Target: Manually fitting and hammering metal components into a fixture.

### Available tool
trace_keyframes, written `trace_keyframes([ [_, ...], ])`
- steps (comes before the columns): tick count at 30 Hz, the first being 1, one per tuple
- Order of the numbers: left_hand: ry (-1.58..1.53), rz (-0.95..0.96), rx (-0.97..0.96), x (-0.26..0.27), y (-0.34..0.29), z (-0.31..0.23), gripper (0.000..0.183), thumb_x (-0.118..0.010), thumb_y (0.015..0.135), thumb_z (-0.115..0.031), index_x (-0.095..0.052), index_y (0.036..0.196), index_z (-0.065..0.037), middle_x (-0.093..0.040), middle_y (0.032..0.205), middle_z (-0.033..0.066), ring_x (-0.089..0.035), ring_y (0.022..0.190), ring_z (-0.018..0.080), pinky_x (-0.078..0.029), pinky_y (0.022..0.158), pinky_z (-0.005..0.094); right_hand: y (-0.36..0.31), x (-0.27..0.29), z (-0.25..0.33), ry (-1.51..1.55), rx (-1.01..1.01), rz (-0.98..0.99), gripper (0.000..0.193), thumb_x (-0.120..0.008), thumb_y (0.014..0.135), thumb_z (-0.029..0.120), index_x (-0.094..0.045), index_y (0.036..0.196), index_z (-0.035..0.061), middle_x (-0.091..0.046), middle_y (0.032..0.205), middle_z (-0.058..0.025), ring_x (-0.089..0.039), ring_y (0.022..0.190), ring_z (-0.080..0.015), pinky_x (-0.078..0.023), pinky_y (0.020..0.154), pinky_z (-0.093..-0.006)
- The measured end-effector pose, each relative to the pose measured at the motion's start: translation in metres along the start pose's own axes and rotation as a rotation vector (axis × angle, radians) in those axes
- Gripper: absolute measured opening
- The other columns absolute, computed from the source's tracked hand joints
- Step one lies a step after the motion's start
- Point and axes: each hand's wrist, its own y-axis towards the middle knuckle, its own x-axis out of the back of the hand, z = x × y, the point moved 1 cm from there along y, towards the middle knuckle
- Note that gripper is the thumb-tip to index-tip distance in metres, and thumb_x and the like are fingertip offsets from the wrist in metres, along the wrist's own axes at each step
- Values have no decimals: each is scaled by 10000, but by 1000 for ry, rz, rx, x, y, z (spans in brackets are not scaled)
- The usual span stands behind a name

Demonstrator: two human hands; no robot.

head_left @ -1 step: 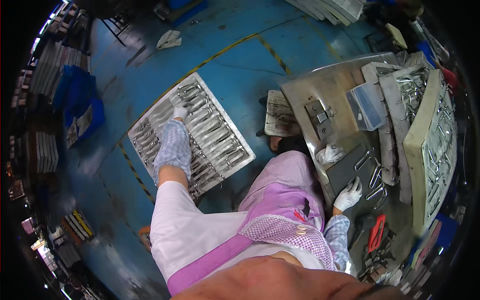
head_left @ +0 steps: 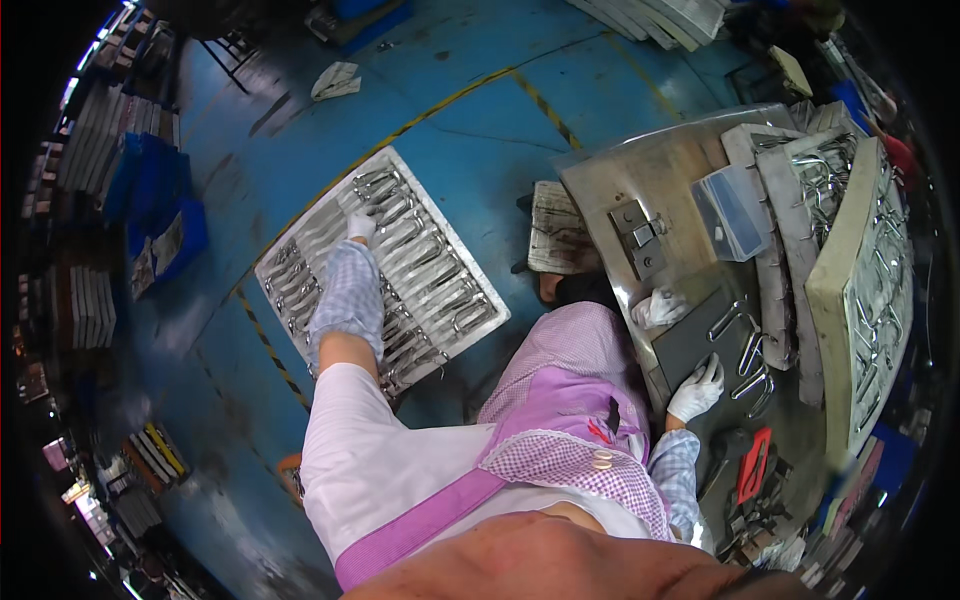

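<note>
My left hand [head_left: 361, 226], in a white glove, reaches into a white foam tray [head_left: 476, 262]. Its fingers look curled at a row of shiny bent metal handles [head_left: 392, 204], but what is between them is too small to make out. The tray holds several rows of these handles. On the workbench to the right, my white-gloved right hand [head_left: 697, 390] rests at the edge of a dark flat pad [head_left: 690, 338], fingers stretched out. Just beyond its fingertips lie several U-shaped metal handles [head_left: 752, 352], apart from the hand.
A crumpled white glove [head_left: 660, 308], a metal fixture [head_left: 637, 238] and a clear plastic box [head_left: 733, 212] sit on the bench. Foam trays of handles [head_left: 868, 300] lean at its right. A red-handled tool [head_left: 753, 466] lies nearer me. A stool [head_left: 560, 228] stands beside the bench.
</note>
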Motion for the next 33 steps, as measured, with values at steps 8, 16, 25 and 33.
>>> trace_keyframes([
  [8,277,-9,196,-28,9,-13,291,-635,820,-126,-732,1094,-121,-720,1084,145,-687,987,299,-516,853,372,-1,8,-6,19,47,9,376,-526,962,189,-567,1335,171,-591,1241,-126,-572,1069,-333,-471,904,-451],
  [16,-596,-559,235,-70,-104,32,322,-547,939,-114,-659,1211,17,-702,1104,131,-640,967,192,-503,859,322,31,42,15,264,-59,107,385,-602,781,64,-671,1159,84,-677,1010,-146,-661,870,-336,-531,803,-441],
  [25,-704,-21,-19,-229,-350,-217,237,-559,944,-55,-678,1132,25,-680,1114,99,-635,1032,212,-492,929,305,24,13,-16,366,12,-26,423,-623,743,90,-644,1164,134,-639,1089,-105,-611,940,-335,-500,818,-456],
  [33,70,460,-1038,-317,-430,-542,531,-659,864,-280,-541,1327,-47,-604,1205,133,-586,1091,346,-487,926,456,5,30,-42,413,24,64,313,-614,893,203,-658,1194,131,-631,1183,-145,-605,1037,-351,-494,877,-454],
])
